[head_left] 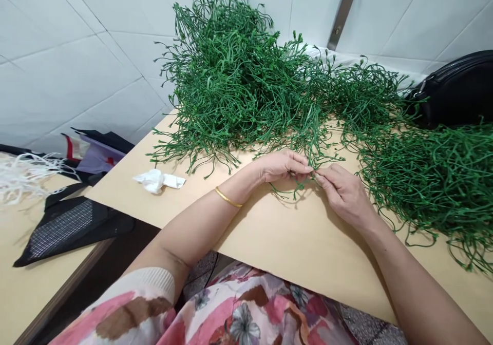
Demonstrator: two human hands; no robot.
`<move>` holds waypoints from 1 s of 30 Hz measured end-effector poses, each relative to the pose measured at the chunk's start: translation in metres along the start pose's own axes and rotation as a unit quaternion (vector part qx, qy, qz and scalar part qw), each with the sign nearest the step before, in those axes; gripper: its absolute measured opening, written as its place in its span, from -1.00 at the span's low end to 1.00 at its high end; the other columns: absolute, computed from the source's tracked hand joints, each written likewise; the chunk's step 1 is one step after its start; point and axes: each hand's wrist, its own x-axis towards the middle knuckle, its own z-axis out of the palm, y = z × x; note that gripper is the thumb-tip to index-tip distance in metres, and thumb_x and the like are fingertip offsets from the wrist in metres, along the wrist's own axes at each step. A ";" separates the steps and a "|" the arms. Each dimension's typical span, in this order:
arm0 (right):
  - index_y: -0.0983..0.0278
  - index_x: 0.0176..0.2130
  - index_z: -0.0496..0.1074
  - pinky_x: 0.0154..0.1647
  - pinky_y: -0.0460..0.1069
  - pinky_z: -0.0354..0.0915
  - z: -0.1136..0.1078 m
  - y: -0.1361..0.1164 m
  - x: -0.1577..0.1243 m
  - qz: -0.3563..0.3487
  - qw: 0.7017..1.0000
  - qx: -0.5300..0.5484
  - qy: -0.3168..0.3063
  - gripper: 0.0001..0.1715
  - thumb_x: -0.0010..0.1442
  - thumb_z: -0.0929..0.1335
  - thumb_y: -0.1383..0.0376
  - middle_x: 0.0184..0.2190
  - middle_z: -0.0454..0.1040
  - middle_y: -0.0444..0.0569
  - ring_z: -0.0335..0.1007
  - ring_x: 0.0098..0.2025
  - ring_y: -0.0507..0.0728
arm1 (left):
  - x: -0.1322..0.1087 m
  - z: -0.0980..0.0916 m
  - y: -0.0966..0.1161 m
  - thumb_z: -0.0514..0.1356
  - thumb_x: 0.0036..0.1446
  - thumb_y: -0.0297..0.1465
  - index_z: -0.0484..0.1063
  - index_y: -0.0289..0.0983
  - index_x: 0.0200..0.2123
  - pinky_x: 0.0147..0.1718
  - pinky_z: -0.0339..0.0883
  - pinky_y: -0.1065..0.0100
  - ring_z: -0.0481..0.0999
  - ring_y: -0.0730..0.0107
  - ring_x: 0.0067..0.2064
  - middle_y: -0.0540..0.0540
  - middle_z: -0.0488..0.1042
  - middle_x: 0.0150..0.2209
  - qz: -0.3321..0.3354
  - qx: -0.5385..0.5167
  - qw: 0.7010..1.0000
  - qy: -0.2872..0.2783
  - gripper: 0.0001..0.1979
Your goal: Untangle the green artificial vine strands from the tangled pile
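My left hand point(285, 166) and my right hand point(344, 191) meet fingertip to fingertip over the table's front half. Between them is a green artificial plant stem point(299, 185), its thin sprigs hanging below the left fingers and rising above them. The left fingers pinch it; the right thumb and forefinger are closed at its end, close beside the left fingertips. Exactly what part the right fingers grip is too small to make out. A big heap of the same green stems point(234, 78) lies just beyond my hands, and another pile point(435, 175) spreads beside my right forearm.
A crumpled white tissue point(154, 180) rests on the tan table point(269, 237) at left. The black bag point(458, 91) stands at the back right. White strands point(29, 178) and a black mesh pouch point(69, 224) lie on a second surface at left. A tiled wall point(127, 6) closes off the back.
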 end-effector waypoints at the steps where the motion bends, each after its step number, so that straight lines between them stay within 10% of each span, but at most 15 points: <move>1: 0.29 -0.35 0.42 -0.43 -0.07 0.14 0.000 0.000 0.000 -0.002 1.000 0.007 -0.002 -0.75 0.23 0.20 0.29 -0.51 0.27 -0.08 0.21 -0.46 0.03 | -0.001 0.000 0.002 0.29 -0.14 -0.41 0.35 -0.37 -0.66 -0.56 0.09 0.48 0.22 0.63 -0.60 0.05 0.27 -0.68 0.009 0.045 0.999 0.016 -0.79; 8: 0.29 -0.40 0.40 -0.34 -0.05 0.16 0.002 0.003 0.001 0.049 0.998 0.016 0.021 -0.75 0.21 0.20 0.31 -0.47 0.36 -0.05 0.27 -0.39 0.06 | -0.007 0.014 0.009 0.20 -0.07 -0.42 0.47 -0.36 -0.49 -0.41 0.16 0.42 0.29 0.53 -0.47 -0.01 0.41 -0.53 0.103 0.264 0.934 0.216 -0.89; 14: 0.28 -0.42 0.40 -0.32 -0.04 0.20 0.005 0.006 0.002 0.074 0.996 0.033 0.049 -0.77 0.19 0.21 0.32 -0.42 0.43 -0.03 0.32 -0.36 0.07 | -0.017 0.026 0.005 0.04 0.12 -0.30 0.45 -0.29 -0.48 -0.28 0.13 0.31 0.27 0.36 -0.33 -0.11 0.42 -0.47 0.258 0.522 0.736 0.345 -0.73; 18: 0.29 -0.38 0.42 -0.30 -0.04 0.22 0.007 0.006 0.002 0.068 0.995 0.040 0.059 -0.81 0.17 0.23 0.35 -0.40 0.45 -0.03 0.33 -0.34 0.07 | -0.012 0.036 -0.005 0.03 0.10 -0.39 0.40 -0.31 -0.53 -0.41 0.10 0.38 0.22 0.47 -0.46 -0.05 0.34 -0.56 0.203 0.467 0.823 0.252 -0.76; 23: 0.30 -0.35 0.43 -0.31 -0.04 0.22 0.009 0.006 0.003 0.054 0.994 0.061 0.065 -0.80 0.19 0.23 0.33 -0.41 0.43 -0.03 0.31 -0.36 0.06 | -0.002 0.037 -0.007 0.09 0.04 -0.46 0.37 -0.35 -0.48 -0.63 -0.03 0.50 0.11 0.66 -0.65 0.00 0.34 -0.58 0.020 0.066 0.977 0.200 -0.89; 30: 0.28 -0.25 0.44 -0.28 -0.04 0.26 0.011 0.006 0.003 0.058 0.989 0.125 0.047 -0.78 0.19 0.23 0.31 -0.34 0.47 -0.02 0.36 -0.31 0.07 | 0.003 0.027 -0.006 0.11 0.02 -0.57 0.25 -0.36 -0.54 -0.74 -0.14 0.62 0.13 0.74 -0.73 -0.02 0.33 -0.63 -0.086 -0.233 0.965 0.085 -0.88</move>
